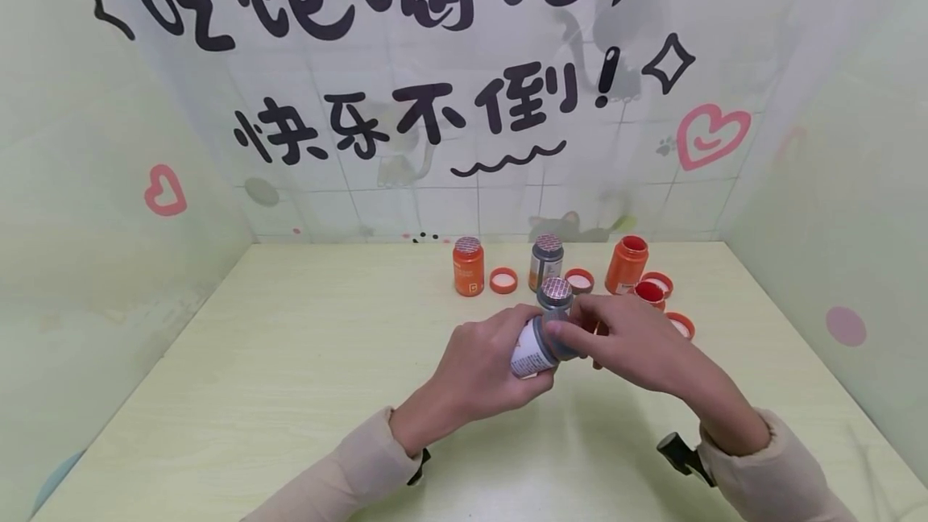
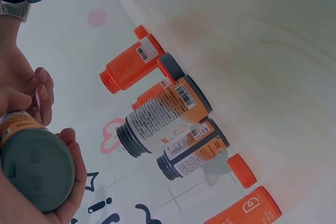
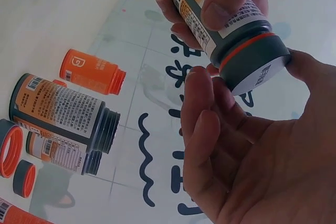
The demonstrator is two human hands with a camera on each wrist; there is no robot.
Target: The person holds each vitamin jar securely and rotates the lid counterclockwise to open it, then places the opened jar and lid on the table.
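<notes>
Tilted over the table, a grey bottle (image 1: 532, 351) with an orange and white label is gripped by my left hand (image 1: 478, 365), fingers around its body. Its grey cap (image 3: 254, 64) with an orange inner rim is on the neck. My right hand (image 1: 641, 345) pinches that cap between thumb and fingers, the other fingers loosely bent. The left wrist view shows the bottle's round grey base (image 2: 38, 169). Just behind the hands stands a larger grey bottle (image 2: 163, 114) with no cap and a foil seal on its mouth, partly hidden in the head view.
Farther back stand an orange bottle (image 1: 468, 268) and a smaller grey bottle (image 1: 547, 263), both foil-sealed. To the right are two uncapped orange bottles, one at the back (image 1: 626, 267), the other (image 1: 649, 293) partly behind my hand. Several loose caps (image 1: 503, 280) lie among them.
</notes>
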